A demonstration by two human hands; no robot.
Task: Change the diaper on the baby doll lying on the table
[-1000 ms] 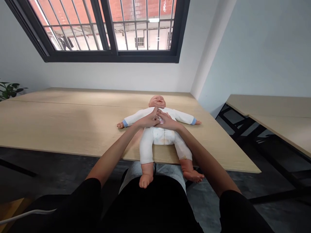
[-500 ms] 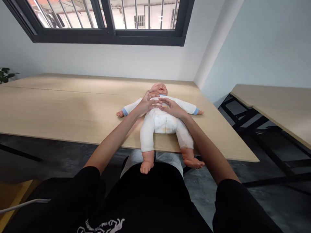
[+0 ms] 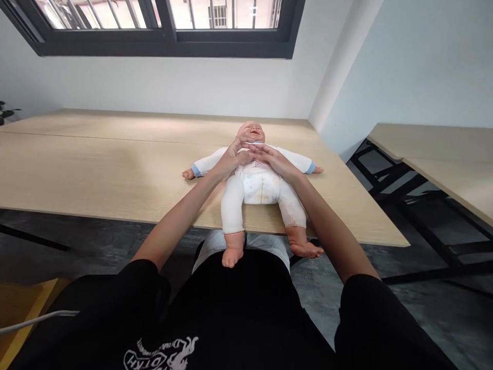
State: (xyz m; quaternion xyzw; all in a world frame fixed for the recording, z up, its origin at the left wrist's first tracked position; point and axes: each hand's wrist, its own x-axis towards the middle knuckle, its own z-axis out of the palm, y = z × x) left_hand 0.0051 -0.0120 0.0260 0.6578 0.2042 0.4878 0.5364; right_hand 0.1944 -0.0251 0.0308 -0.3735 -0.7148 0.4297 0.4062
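Note:
A baby doll (image 3: 259, 187) in a white romper with blue cuffs lies on its back on a light wooden table (image 3: 96, 164). Its arms are spread and its bare feet hang over the front edge above my lap. Both my hands meet at the top of its chest, just under the chin. My left hand (image 3: 232, 158) has its fingers curled onto the romper's collar. My right hand (image 3: 272, 159) lies over the chest with its fingers stretched toward the collar. What the fingertips touch is too small to make out.
A second wooden table (image 3: 442, 149) on a black frame stands to the right across a dark-floored gap. A black-framed window (image 3: 162, 31) runs along the far wall. A plant leaf (image 3: 4, 114) shows at the far left. A white cable (image 3: 34, 319) crosses the lower left.
The view has tilted down, so less window shows. My hands have shifted up the doll's chest to the collar, and my right fingers have stretched out flatter.

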